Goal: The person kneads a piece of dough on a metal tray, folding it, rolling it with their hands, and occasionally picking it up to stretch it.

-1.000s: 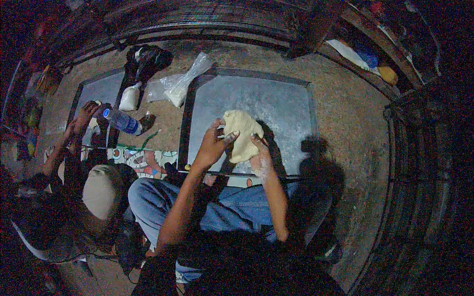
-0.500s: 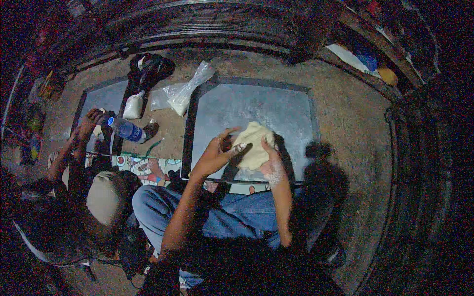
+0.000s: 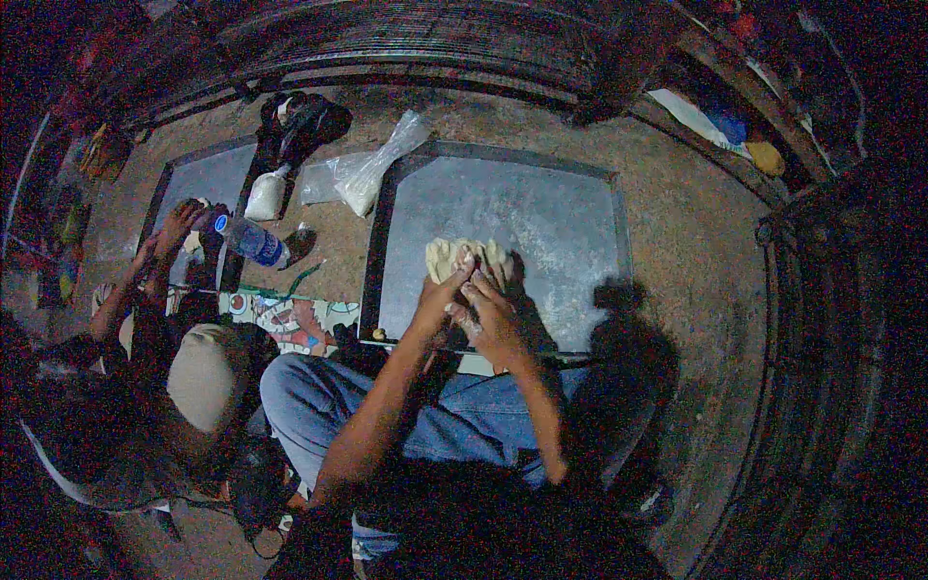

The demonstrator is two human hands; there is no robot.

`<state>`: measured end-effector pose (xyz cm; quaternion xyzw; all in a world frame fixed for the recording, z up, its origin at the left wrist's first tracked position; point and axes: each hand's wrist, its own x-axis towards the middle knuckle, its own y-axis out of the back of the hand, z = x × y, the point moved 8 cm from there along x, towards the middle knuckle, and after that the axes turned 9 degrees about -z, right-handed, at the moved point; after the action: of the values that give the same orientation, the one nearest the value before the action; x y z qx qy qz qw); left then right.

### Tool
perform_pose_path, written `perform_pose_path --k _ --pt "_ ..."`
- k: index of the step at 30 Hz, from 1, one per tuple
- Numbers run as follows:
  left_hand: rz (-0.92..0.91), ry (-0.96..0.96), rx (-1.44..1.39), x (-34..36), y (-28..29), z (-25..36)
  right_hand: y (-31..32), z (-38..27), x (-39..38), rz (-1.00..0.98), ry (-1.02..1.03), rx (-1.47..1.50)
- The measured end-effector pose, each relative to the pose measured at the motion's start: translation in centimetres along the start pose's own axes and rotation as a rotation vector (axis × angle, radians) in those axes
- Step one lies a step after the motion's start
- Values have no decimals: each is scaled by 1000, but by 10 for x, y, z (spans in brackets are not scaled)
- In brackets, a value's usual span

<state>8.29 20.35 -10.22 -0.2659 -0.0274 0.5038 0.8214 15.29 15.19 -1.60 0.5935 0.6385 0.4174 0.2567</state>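
A pale lump of dough (image 3: 443,259) is bunched up above the near part of a grey-blue, dark-framed board (image 3: 425,198). My left hand (image 3: 443,302) grips it from the near left side. Close against it, my right hand (image 3: 491,314) presses on the dough from the near right, and the two hands meet over its middle. White flour marks my fingers and dusts the board. At the board's near left corner lies a small tan bit (image 3: 378,333), perhaps dough. The underside of the lump is hidden.
Left of the board are a plastic water bottle (image 3: 253,242), a bag of white powder (image 3: 264,198) and a clear bag of white powder (image 3: 362,184). A co-worker's hands (image 3: 179,222) work at a second board (image 3: 203,179) farther left. A patterned mat (image 3: 290,319) lies nearby.
The dough has gone from a spread-out flat piece to a folded, bunched lump. My hands have come together, the right one moving left. The view has shifted slightly.
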Motion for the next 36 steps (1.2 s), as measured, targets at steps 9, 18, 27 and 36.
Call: perform_pose_path --k 9,18,27,36 --pt "183 188 452 -2 11 9 21 104 -34 353 -462 429" --pt "-166 -39 711 8 -32 8 -65 167 -28 237 -634 351" --pt "-100 -85 752 10 -28 -24 -33 141 -18 -75 -628 -69" --pt "-147 90 808 17 2 -26 -36 187 -22 -170 -762 59"
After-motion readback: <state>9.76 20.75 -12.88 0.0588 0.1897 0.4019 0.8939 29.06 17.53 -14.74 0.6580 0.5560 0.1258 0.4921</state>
